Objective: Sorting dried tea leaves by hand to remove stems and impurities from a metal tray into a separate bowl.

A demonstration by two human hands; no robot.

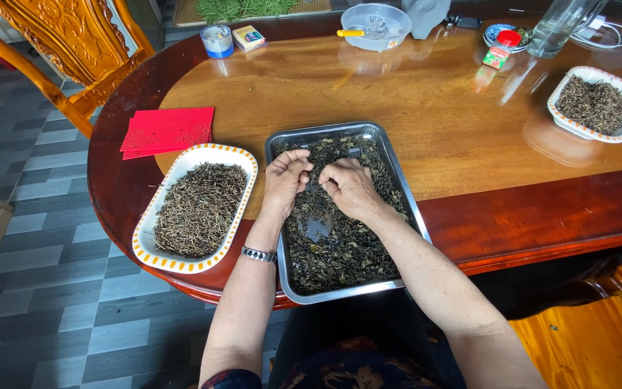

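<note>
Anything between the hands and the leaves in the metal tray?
Nothing visible. The left hand and right hand sit directly over the dried leaves in the metal tray, fingers curled close together. The dish of stems lies to the left, apart from the tray.

We're seeing an oval wooden table (462, 122) carrying a steel tray (397, 189) of dried leaves, two white dishes (181, 164) (593, 73) of twigs, red envelopes (167, 130) — plus a plastic bowl (376, 26), tape roll (217, 40), glass bottle (557, 27).
</note>
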